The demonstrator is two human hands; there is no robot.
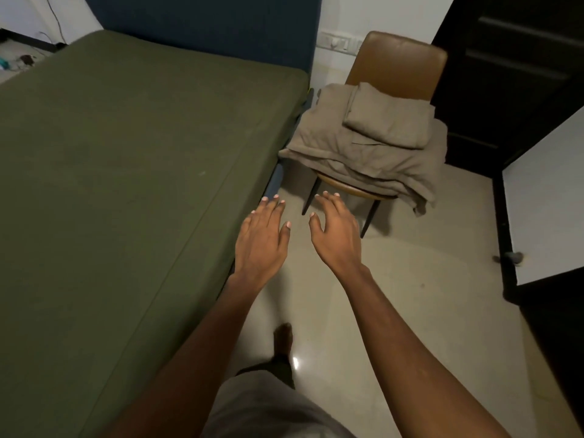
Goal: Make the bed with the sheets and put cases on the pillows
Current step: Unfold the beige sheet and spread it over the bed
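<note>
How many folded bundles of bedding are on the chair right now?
2: a small folded piece on top, toward the chair back, and a larger bundle beneath it, draping over the seat's front. Separate items may be hidden within the folds.

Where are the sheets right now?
In the head view, the folded beige sheets lie stacked on the brown chair, right of the green bed.
</note>
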